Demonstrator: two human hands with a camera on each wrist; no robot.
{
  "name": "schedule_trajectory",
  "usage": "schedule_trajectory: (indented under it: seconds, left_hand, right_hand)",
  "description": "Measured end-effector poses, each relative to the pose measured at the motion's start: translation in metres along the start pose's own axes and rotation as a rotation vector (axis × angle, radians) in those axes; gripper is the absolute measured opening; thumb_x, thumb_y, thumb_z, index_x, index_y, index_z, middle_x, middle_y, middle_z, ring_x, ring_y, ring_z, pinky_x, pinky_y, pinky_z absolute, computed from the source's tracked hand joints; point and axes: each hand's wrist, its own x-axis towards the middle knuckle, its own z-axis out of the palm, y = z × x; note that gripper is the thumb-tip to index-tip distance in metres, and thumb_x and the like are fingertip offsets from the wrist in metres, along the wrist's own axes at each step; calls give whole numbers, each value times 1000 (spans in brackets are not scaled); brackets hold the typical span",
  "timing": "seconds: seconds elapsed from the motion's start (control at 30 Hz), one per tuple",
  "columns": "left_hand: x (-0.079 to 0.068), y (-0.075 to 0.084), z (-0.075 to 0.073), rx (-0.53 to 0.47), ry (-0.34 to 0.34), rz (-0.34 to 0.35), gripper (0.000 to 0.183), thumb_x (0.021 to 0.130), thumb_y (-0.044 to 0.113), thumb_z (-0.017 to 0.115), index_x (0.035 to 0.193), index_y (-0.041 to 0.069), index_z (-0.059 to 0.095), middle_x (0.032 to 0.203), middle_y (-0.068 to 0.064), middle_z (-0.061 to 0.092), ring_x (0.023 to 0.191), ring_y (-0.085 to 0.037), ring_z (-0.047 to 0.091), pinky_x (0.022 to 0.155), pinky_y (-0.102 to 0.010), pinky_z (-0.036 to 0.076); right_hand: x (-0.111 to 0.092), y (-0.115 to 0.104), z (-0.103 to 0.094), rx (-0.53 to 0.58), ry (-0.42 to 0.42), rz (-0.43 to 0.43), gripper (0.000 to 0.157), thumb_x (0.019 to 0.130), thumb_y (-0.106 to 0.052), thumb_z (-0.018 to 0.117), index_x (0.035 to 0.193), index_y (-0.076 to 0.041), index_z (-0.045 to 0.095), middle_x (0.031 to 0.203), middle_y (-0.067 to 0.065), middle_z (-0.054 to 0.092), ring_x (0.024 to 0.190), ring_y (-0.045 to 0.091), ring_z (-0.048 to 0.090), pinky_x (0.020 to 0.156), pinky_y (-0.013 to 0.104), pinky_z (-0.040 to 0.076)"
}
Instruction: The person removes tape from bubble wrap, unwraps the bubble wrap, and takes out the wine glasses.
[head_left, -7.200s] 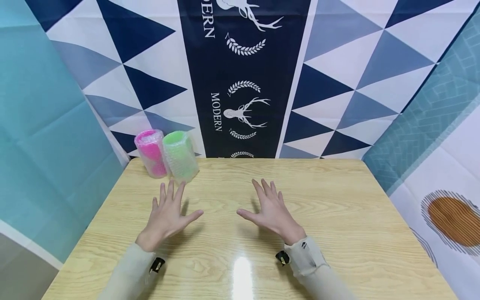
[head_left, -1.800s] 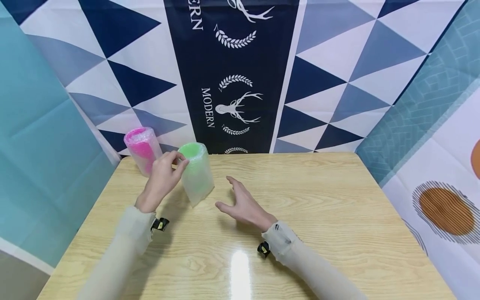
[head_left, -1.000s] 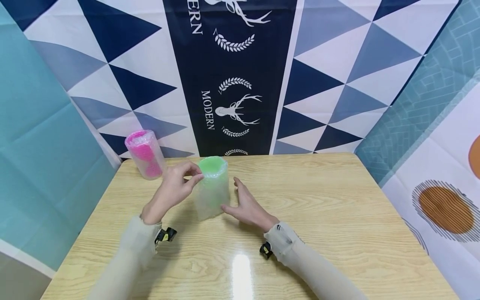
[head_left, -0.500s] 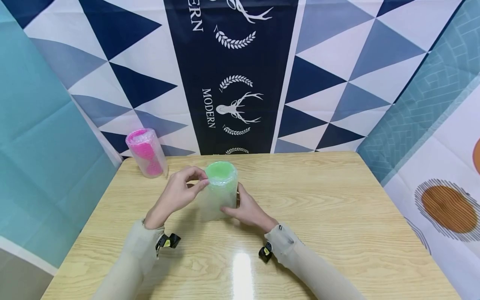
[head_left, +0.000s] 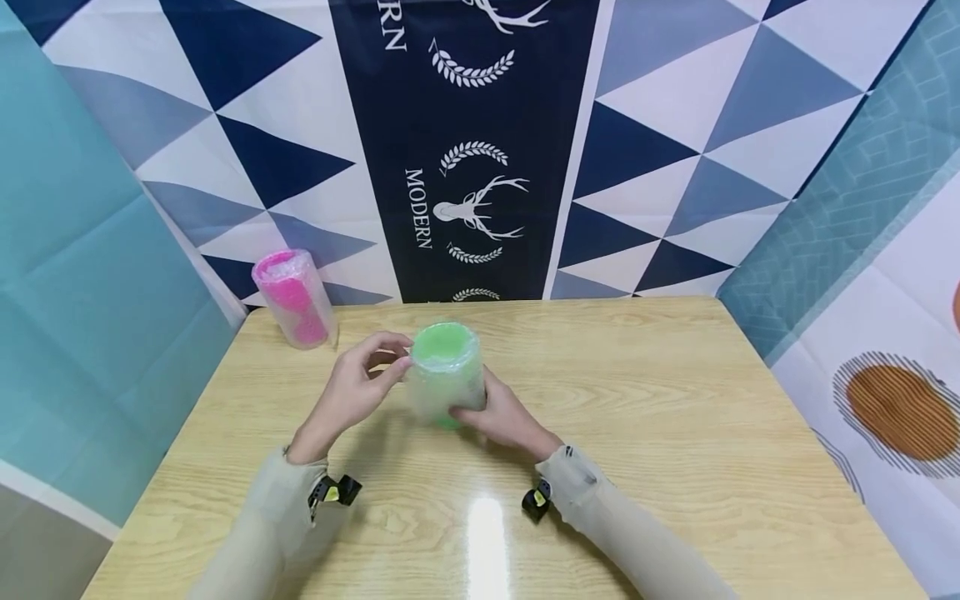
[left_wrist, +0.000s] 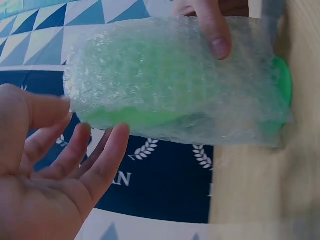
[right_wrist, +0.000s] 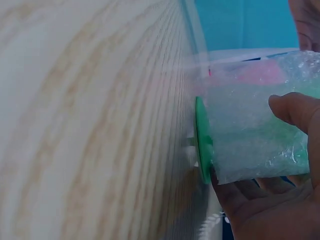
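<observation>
A green plastic cup (head_left: 442, 371) with a round foot (left_wrist: 283, 92) is loosely wrapped in clear bubble wrap (right_wrist: 245, 115). It stands near upright, its foot sticking out at the bottom, close over the wooden table. My right hand (head_left: 510, 417) grips its side low down, thumb in front and fingers behind. At the upper left rim is my left hand (head_left: 363, 383), thumb and fingers slightly parted, fingertips right at the wrap's edge. The left wrist view shows these fingers loosely bent beside the wrapped end.
A second bubble-wrapped item, bright pink (head_left: 296, 300), stands at the table's back left corner. The light wooden table (head_left: 637, 400) meets a patterned cloth (head_left: 480, 125) behind. Cloth also hangs on the left and right sides.
The green cup came away from the pink one, moving right and nearer. My right hand closed round its side; my left thumb and fingers parted at the rim. The foot now shows below the wrap.
</observation>
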Motion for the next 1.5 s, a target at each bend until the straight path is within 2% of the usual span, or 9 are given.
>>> schedule_trajectory:
  seconds: [0.07,0.13,0.3,0.47,0.7,0.83,0.97,1.27,1.5]
  left_hand:
    - [-1,-5,0,-51,5,-24,30,98,0,66,128,-1,63,119,-22,64,110,-38,68,84,-29,64]
    - [-3,-11,2,-90,-27,-40,44,95,-6,65,138,0,56,133,-22,59,120,-42,63,92,-38,63]
    - [-13,-28,13,-105,-192,-55,93,83,-11,73,161,10,28,161,-19,37,143,-46,43,109,-65,46]
    - [-18,-39,27,-158,-243,-64,117,74,-10,80,165,14,12,165,-18,29,148,-46,35,118,-68,33]
    - [-17,-42,41,-214,-255,-15,109,74,-9,81,163,13,21,157,-17,40,141,-41,43,119,-64,35]
    - [-20,-42,44,-178,-211,-36,105,73,-7,79,161,14,26,153,-16,45,138,-39,47,118,-63,36]
    - [-26,-41,46,-97,-170,-59,101,73,-2,80,159,11,28,151,-18,48,137,-40,48,117,-65,35]
    - [-33,-40,48,-57,-135,-128,99,74,3,84,157,12,30,149,-17,50,136,-40,51,116,-66,37]
    - [-37,-38,58,-73,-119,-165,102,72,5,86,157,13,29,148,-17,51,134,-40,51,115,-67,38]
  right_hand:
    - [-1,-2,-1,6,-9,6,75,87,-13,81,152,-18,44,147,8,57,138,31,53,117,58,41]
    - [-2,-3,-3,10,-25,17,75,87,-13,81,152,-18,44,147,8,57,139,32,52,118,58,40]
    - [-6,-4,-5,-14,-78,20,71,86,-11,80,150,-17,48,145,9,59,136,32,55,116,58,42]
    - [-9,-6,-6,-6,-179,-8,64,87,-8,78,145,-11,52,141,12,61,132,33,58,116,56,44]
    - [-13,-7,-16,-19,-236,-12,63,89,-11,77,146,-12,50,141,8,61,133,30,57,118,53,43]
    - [-17,-9,-22,-57,-232,0,70,90,-19,78,152,-21,45,144,2,58,137,27,54,118,53,42]
    - [-23,-14,-26,-60,-239,34,77,89,-18,78,155,-25,39,148,0,54,136,26,54,115,49,46]
    - [-29,-32,-33,-69,-214,65,81,89,-22,79,157,-17,35,153,8,50,139,32,52,114,49,48]
    - [-35,-51,-48,-70,-168,-17,79,94,-19,75,159,-15,30,158,13,43,138,38,52,113,59,46]
